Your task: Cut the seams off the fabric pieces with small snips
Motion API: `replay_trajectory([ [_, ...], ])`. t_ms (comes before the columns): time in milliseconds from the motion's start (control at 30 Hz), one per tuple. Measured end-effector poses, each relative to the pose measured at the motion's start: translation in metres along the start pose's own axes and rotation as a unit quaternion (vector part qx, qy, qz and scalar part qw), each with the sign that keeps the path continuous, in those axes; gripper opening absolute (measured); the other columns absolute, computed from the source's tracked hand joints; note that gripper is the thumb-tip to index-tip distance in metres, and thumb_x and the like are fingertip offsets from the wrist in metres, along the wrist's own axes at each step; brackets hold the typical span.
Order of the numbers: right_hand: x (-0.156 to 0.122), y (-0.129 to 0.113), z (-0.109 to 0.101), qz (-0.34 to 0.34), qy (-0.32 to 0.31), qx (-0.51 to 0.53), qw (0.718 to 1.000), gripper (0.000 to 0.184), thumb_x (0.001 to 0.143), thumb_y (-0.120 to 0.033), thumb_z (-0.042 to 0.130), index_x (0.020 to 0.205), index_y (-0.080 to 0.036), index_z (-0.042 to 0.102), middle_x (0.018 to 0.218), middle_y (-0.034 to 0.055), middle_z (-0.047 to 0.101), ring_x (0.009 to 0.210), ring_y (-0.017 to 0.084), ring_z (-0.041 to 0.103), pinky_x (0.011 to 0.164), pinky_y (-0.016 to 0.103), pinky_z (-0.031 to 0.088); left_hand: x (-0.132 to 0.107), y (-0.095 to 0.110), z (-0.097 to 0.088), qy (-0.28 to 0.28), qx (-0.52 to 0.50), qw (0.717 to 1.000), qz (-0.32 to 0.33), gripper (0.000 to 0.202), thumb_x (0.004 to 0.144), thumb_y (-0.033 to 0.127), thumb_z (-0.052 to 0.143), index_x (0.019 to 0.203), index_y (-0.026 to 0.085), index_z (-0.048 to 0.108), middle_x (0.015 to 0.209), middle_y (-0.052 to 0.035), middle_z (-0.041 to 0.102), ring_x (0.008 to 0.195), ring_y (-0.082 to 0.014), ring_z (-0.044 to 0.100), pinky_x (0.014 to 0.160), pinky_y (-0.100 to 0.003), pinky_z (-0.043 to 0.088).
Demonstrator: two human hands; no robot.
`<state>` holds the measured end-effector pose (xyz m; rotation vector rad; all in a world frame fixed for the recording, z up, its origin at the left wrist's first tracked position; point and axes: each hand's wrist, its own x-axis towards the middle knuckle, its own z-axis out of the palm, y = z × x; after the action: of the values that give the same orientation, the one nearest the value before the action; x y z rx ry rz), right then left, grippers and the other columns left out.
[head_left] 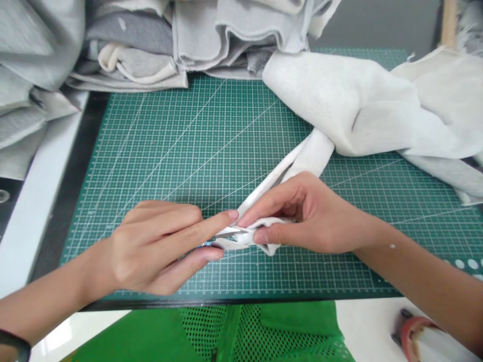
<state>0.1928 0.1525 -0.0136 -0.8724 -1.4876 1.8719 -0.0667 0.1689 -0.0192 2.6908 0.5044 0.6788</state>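
My left hand (162, 246) is closed round a small pair of thread snips (231, 245); two silvery blades and a bit of blue show past the fingers, while the rest is hidden in the palm. The blades are apart, with their tips at the edge of a white cloth (269, 247). Thumb and fingers of my right hand (305, 216) pinch a bunched end of that cloth just right of the blades. From there a folded strip of the cloth runs up and right to a larger white heap (350, 100).
A green gridded cutting mat (181, 136) covers the table under both hands. Stacked grey and white fabrics (211, 35) lie along the back, with more grey cloth (37, 45) at the left. Below the table edge are green mesh fabric (294, 332) and a reddish round object (418, 337).
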Motion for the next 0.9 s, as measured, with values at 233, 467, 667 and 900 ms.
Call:
replay_trajectory([
  [233, 0.000, 0.003, 0.012, -0.008, 0.110, 0.045, 0.993, 0.015, 0.074, -0.010, 0.074, 0.086, -0.019, 0.077, 0.076, 0.0017, 0.076, 0.060, 0.013, 0.070, 0.051, 0.019, 0.057, 0.011, 0.024, -0.008, 0.048, 0.037, 0.992, -0.110, 0.044, 0.088, 0.023, 0.060, 0.132, 0.019, 0.055, 0.075, -0.0020, 0.064, 0.058, -0.0134, 0.060, 0.046, -0.026, 0.045],
  [467, -0.001, 0.009, 0.024, -0.022, 0.200, 0.091, 0.975, 0.013, 0.073, -0.013, 0.076, 0.082, -0.021, 0.076, 0.063, 0.0019, 0.073, 0.053, 0.015, 0.068, 0.043, 0.021, 0.055, 0.004, 0.032, 0.001, 0.091, 0.064, 0.984, -0.138, 0.051, 0.084, 0.021, 0.063, 0.134, 0.016, 0.054, 0.074, -0.0020, 0.061, 0.058, -0.0119, 0.056, 0.045, -0.026, 0.045],
  [667, 0.001, 0.008, 0.024, -0.005, 0.212, 0.118, 0.970, 0.014, 0.072, -0.013, 0.077, 0.082, -0.023, 0.077, 0.070, 0.0018, 0.076, 0.056, 0.014, 0.070, 0.046, 0.019, 0.057, 0.007, 0.032, 0.008, 0.093, 0.090, 0.981, -0.145, 0.057, 0.082, 0.019, 0.067, 0.137, 0.016, 0.051, 0.075, -0.0014, 0.061, 0.059, -0.0113, 0.056, 0.047, -0.027, 0.046],
  [900, 0.002, 0.008, 0.024, -0.013, 0.226, 0.137, 0.964, 0.014, 0.070, -0.012, 0.078, 0.079, -0.023, 0.077, 0.065, 0.0009, 0.075, 0.049, 0.013, 0.066, 0.039, 0.018, 0.051, 0.016, 0.029, 0.012, 0.097, 0.141, 0.974, -0.147, 0.046, 0.088, 0.023, 0.061, 0.133, 0.015, 0.055, 0.074, -0.0022, 0.061, 0.056, -0.0104, 0.055, 0.046, -0.027, 0.045],
])
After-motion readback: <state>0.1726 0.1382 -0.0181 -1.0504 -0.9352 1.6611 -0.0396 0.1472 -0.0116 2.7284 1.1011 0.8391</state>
